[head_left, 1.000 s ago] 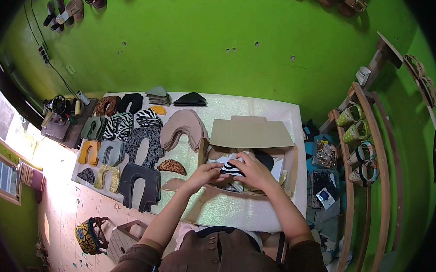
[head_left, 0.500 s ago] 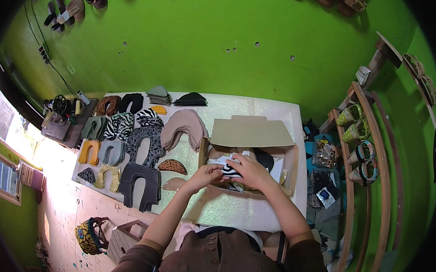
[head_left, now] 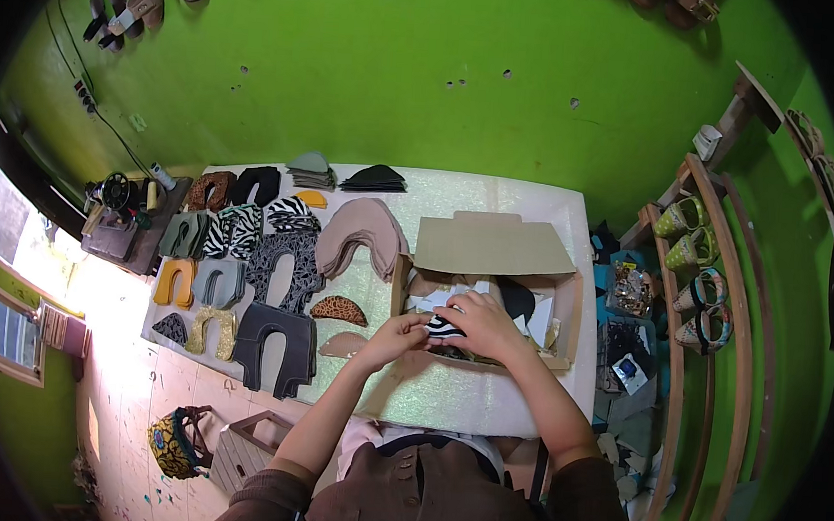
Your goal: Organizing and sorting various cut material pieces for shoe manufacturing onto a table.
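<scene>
While left fingers (head_left: 416, 324) and right fingers (head_left: 456, 315) hold zebra-striped material (head_left: 444, 329), a green wall (head_left: 397, 99) backs the white table (head_left: 485, 396).

green wall (head_left: 369, 88) beyond the left hand (head_left: 397, 340), sandals (head_left: 146, 3) hanging far ahead and left of it, sewing machine (head_left: 115, 194) well to its left, patterned bag (head_left: 170, 444) lower left of it, wooden rack (head_left: 746, 372) holding green shoes (head_left: 687, 254) well right of the right hand (head_left: 480, 325)

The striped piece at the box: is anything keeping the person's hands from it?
Nothing visible. The left hand meets the striped piece at its left end, and the right hand grips it from the right, at the near side of the box.
</scene>
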{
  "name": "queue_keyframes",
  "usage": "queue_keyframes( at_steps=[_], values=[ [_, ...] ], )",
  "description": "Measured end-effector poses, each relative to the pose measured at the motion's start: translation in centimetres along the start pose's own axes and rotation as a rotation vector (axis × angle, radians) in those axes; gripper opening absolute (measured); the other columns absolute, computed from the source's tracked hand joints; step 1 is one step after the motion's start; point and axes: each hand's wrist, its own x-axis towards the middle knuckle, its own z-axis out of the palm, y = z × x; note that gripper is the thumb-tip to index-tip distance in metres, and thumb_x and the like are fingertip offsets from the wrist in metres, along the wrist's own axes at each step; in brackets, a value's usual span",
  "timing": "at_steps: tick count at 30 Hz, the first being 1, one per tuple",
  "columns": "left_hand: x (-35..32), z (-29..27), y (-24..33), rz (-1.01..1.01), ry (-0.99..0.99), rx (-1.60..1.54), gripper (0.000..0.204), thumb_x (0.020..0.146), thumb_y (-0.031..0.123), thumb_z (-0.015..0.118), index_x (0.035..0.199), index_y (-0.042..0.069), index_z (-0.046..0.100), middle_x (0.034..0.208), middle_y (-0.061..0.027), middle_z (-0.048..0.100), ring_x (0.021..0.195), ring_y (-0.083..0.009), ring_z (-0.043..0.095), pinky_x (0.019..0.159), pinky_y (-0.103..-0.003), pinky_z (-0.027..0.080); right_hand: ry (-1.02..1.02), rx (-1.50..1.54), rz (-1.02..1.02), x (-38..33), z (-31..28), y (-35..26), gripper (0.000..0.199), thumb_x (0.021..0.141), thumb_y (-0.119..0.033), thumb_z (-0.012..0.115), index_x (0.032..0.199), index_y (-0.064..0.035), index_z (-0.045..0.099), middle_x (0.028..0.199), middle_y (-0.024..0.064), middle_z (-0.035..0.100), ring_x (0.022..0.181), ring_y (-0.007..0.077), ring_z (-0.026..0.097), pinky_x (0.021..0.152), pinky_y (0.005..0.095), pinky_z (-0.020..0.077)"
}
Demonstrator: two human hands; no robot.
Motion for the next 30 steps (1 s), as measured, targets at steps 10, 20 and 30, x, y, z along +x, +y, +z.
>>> queue_keyframes(
  at_steps=[10, 20, 30],
  values=[
    [-2.6, -3.8, 1.9, 0.047, 0.175, -0.040, 0.031, 0.090, 0.005, 0.045, 0.118, -0.007, 0.044, 0.101, -0.0106, 0.059, 0.091, -0.0154, 0.061, 0.077, -0.022, 0.049, 0.168, 0.289, 0.131, 3.5, 0.4, -2.5, 0.065, 0.072, -0.033, 0.069, 0.126, -0.0078, 0.043, 0.115, 0.0137, 0.048, 0.103, 0.0290, 0.049, 0.087, 0.0363, 0.0402],
    [-5.1, -9.6, 3.4, 0.040, 0.288, -0.130, 0.029, 0.090, 0.006, 0.045, 0.116, -0.005, 0.046, 0.100, -0.0104, 0.060, 0.089, -0.0161, 0.062, 0.078, -0.023, 0.050, 0.176, 0.905, 0.471, 7.7, 4.8, -3.9, 0.027, 0.083, -0.007, 0.058, 0.110, -0.0014, 0.054, 0.077, -0.0014, 0.054, 0.068, 0.0053, 0.046, 0.064, 0.0188, 0.0400],
    [-6.7, -16.0, 2.0, 0.061, 0.308, -0.014, 0.027, 0.091, 0.009, 0.045, 0.114, -0.006, 0.045, 0.093, -0.0128, 0.062, 0.085, -0.0162, 0.062, 0.074, -0.022, 0.049, 0.272, 0.826, 0.524, 12.6, 7.7, -6.9, 0.024, 0.080, -0.006, 0.060, 0.103, -0.0049, 0.055, 0.069, 0.0014, 0.053, 0.062, 0.0083, 0.049, 0.058, 0.0229, 0.0417]
  ],
)
